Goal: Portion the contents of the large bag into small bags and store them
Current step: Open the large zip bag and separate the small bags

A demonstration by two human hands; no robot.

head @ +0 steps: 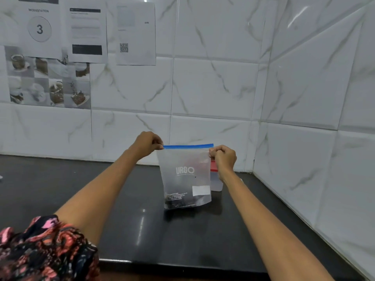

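Head view: clear zip bag (185, 177) with blue seal strip (188, 146) stands upright on the black counter (142, 230), stretched between both hands. White "URGO" print on its front; dark contents sit low inside. Left hand (149, 144) pinches the bag's top left corner, fingers curled. Right hand (223, 158) pinches the top right edge just under the strip, fingers likewise curled. Behind the bag, just beyond the right hand, a clear container with red lid (216, 179), mostly hidden. Tiled wall beyond the hands; papers (87, 31) posted up left. Floral sleeve (44, 248) on the left arm.
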